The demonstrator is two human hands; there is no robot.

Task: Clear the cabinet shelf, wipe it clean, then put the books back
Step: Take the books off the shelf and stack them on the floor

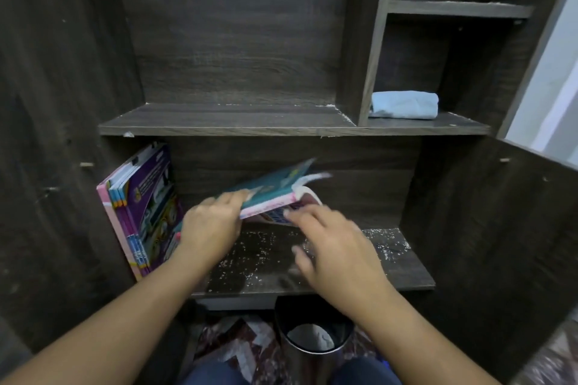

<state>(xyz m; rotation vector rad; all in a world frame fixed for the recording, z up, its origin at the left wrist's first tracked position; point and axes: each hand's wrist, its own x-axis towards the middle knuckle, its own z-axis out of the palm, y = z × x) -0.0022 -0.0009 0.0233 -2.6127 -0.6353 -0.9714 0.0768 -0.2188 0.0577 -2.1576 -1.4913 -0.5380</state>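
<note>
**Mid-clear: books coming off dusty shelf**

Grips books (275,194) with left hand (212,222), clamped on their 9 o'clock end, thumb hidden underneath. Holds them tilted and clear of shelf (394,266), 2 o'clock corner highest, pages flaring loose there. Reaches in with right hand (334,244) from 5 o'clock, fingers spread apart, closed on nothing. Fingertips up at the books' underside, contact too blurred to call.

Second stack (140,206) on same shelf at 9 o'clock, leaning on cabinet side (62,166), just beside left wrist. White specks and dust over shelf from 3 to 6 o'clock. Cloth (403,105) folded on upper shelf (219,122) at 1 o'clock, well apart from both hands. Bin (312,341) on floor at 6 o'clock, below shelf front.

Judged step: clearing, partway. Wipe and put-back not yet done.

Risks from here:
- Sag or fan-out of books, from a hold at one end only and no sure support from right hand.
- Thin book sliding out at the loose 2 o'clock corner, dropping to shelf or toward bin.
- Stack toppling, if nudged by left forearm on the pull-out.
- Bent pages, if the flared corner catches upper shelf at 12 o'clock.
- Dust dragged off the front edge onto floor.
</note>
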